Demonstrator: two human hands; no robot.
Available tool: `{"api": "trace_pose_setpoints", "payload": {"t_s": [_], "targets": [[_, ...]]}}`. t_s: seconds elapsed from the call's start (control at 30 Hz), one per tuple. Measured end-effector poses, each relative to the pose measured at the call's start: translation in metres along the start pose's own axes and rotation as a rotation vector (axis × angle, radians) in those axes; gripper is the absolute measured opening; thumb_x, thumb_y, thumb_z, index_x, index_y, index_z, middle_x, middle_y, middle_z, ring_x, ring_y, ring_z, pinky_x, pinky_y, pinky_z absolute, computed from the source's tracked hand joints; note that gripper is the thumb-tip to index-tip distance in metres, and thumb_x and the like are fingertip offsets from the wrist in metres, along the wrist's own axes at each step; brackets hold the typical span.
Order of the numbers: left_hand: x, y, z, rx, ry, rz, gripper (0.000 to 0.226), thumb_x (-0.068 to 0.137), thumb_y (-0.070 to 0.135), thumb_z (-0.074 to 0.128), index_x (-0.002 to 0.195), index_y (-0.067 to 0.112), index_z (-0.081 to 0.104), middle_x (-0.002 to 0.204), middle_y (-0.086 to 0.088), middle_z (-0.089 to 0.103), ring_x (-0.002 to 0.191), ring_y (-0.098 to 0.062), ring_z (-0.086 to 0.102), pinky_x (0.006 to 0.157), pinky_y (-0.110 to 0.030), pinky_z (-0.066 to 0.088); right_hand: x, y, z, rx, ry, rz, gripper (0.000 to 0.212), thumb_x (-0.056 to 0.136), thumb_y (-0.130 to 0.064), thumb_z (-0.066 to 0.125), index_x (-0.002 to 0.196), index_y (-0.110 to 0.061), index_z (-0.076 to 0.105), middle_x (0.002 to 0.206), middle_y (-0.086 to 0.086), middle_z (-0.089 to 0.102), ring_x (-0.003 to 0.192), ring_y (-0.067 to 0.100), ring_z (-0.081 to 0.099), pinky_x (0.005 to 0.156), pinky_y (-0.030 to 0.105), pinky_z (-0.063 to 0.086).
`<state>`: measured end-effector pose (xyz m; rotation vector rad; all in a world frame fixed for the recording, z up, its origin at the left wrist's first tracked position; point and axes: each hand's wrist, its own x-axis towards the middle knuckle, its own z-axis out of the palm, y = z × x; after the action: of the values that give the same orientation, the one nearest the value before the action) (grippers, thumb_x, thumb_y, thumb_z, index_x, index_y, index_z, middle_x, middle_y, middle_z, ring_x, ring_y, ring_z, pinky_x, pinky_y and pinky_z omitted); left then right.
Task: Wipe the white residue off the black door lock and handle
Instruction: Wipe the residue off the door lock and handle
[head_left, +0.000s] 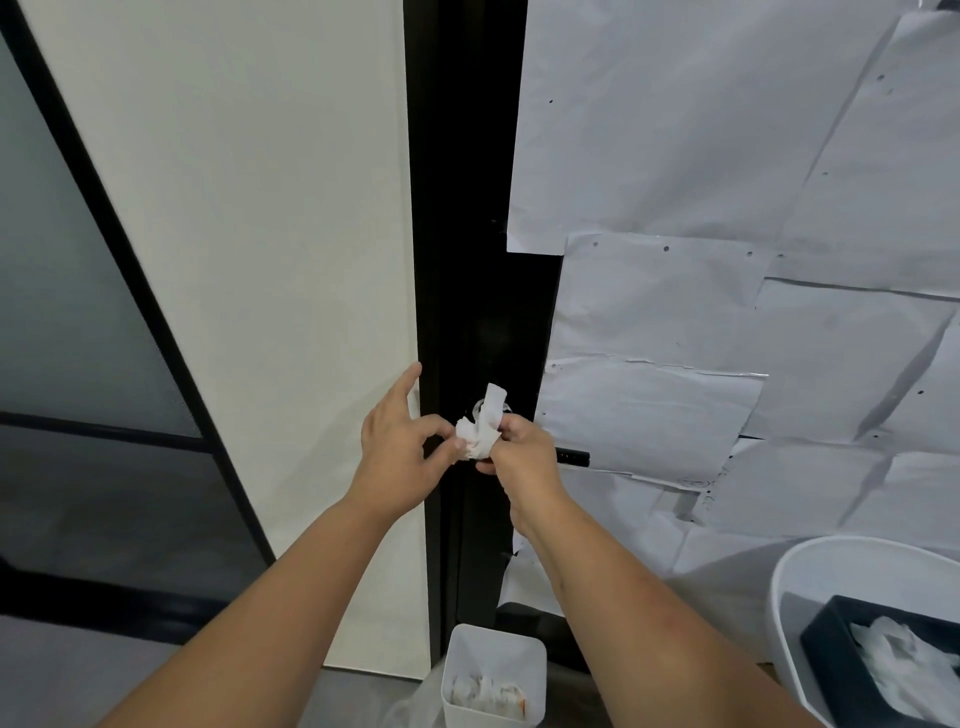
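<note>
A black door (467, 260) stands in front of me, between a white wall panel and sheets of paper. Its black handle (574, 457) sticks out to the right from behind my right hand. A crumpled white tissue (480, 431) is held in front of the lock area, which is mostly hidden. My right hand (522, 462) grips the tissue from the right. My left hand (400, 447) pinches the tissue's left end between thumb and a finger, with the forefinger raised along the door edge.
White paper sheets (727, 208) cover the door to the right. A small white bin (493, 670) with used tissues sits on the floor below. At the lower right a white tub (795, 571) holds a dark box of tissues (883, 670). A dark glass panel (78, 338) is at left.
</note>
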<state>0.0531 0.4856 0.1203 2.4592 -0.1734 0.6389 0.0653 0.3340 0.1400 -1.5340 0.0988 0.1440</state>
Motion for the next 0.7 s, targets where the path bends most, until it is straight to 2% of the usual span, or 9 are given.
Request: {"api": "trace_pose_setpoints", "payload": {"t_s": [0.1,0.17,0.27,0.33,0.43,0.5,0.63,0.7], "targets": [[0.003,0.006,-0.001,-0.012,0.028,-0.037,0.01,0.082,0.043,0.071,0.082,0.033,0.071,0.157,-0.002,0.024,0.144,-0.021,0.024,0.11,-0.05,0.028,0.0,0.0,-0.002,0.041,0.019,-0.003,0.019,0.094,-0.018,0.057,0.113,-0.02,0.055,0.107,0.001,0.066,0.09,0.014,0.068,0.073,0.027,0.059],[0.004,0.009,-0.002,-0.003,0.036,-0.059,0.01,0.081,0.042,0.072,0.081,0.032,0.072,0.156,-0.001,0.026,0.143,-0.021,0.025,0.11,-0.05,0.029,-0.002,0.001,-0.003,0.039,-0.02,0.015,0.016,0.096,-0.027,0.053,0.109,-0.018,0.057,0.109,0.001,0.067,0.091,0.015,0.068,0.08,0.031,0.058],[0.005,0.01,0.0,0.016,0.048,-0.093,0.01,0.081,0.042,0.072,0.084,0.032,0.073,0.155,0.0,0.027,0.142,-0.022,0.027,0.111,-0.051,0.029,-0.005,0.002,-0.006,0.077,-0.119,0.012,0.025,0.097,-0.034,0.05,0.108,-0.016,0.064,0.108,0.001,0.069,0.099,0.016,0.066,0.094,0.037,0.053],[0.006,0.012,0.0,0.025,0.056,-0.109,0.013,0.08,0.043,0.073,0.089,0.033,0.073,0.155,0.001,0.028,0.142,-0.022,0.027,0.111,-0.05,0.029,-0.007,0.002,-0.01,0.131,-0.193,-0.022,0.03,0.096,-0.037,0.051,0.11,-0.016,0.066,0.11,0.003,0.069,0.104,0.017,0.064,0.097,0.036,0.05],[0.007,0.014,0.0,0.009,0.06,-0.085,0.018,0.079,0.04,0.076,0.096,0.037,0.07,0.153,-0.001,0.029,0.141,-0.023,0.029,0.11,-0.053,0.031,-0.01,0.002,-0.015,0.056,-0.276,-0.081,0.027,0.094,-0.033,0.056,0.111,-0.016,0.066,0.114,0.001,0.067,0.109,0.014,0.061,0.098,0.032,0.046],[0.007,0.017,-0.002,-0.034,0.061,-0.1,0.014,0.077,0.037,0.078,0.089,0.037,0.069,0.152,-0.001,0.03,0.14,-0.024,0.03,0.109,-0.054,0.032,-0.012,0.0,-0.015,-0.011,-0.243,-0.081,0.022,0.093,-0.024,0.058,0.112,-0.016,0.065,0.114,-0.002,0.066,0.107,0.012,0.061,0.095,0.027,0.046],[0.006,0.018,-0.004,-0.094,0.048,-0.125,0.012,0.079,0.032,0.077,0.078,0.038,0.067,0.152,0.004,0.027,0.141,-0.021,0.028,0.111,-0.054,0.029,-0.008,-0.001,-0.015,-0.116,-0.068,-0.058,0.011,0.093,-0.017,0.057,0.089,-0.015,0.067,0.098,0.0,0.068,0.09,0.013,0.065,0.073,0.018,0.047],[0.006,0.016,-0.005,-0.127,0.048,-0.133,0.018,0.079,0.029,0.077,0.075,0.04,0.063,0.152,0.007,0.027,0.141,-0.019,0.028,0.111,-0.055,0.03,-0.004,-0.001,-0.017,-0.112,0.023,-0.034,0.012,0.093,-0.016,0.056,0.087,-0.015,0.066,0.095,0.003,0.068,0.083,0.014,0.064,0.067,0.017,0.047]]}}
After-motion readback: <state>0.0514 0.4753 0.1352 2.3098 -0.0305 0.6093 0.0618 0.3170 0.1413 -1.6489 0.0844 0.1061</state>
